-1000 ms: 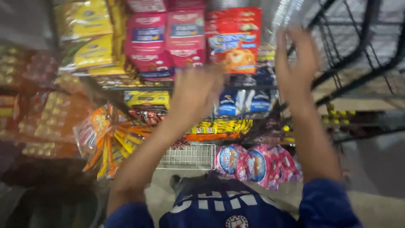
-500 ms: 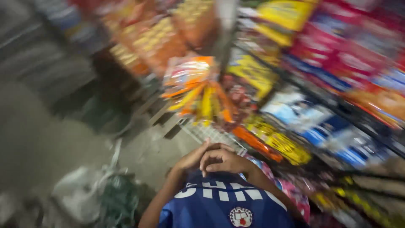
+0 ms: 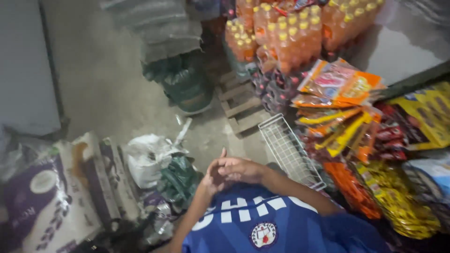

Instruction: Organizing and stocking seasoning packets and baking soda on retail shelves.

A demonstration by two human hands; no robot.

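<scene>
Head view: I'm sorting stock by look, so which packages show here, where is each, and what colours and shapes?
Orange drink bottles: top centre, packed upright, yellow caps.
Hanging snack packets: right of centre, flat, orange and yellow.
Yellow packet bundle: lower right, crinkled bags.
Yellow box: far right, dark print.
Large sack: lower left, white and purple.
Right hand and left hand: clasped together at the chest, holding no package.

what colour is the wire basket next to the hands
White, or pale grey: the wire basket by the clasped hands, seen in the head view.
</scene>
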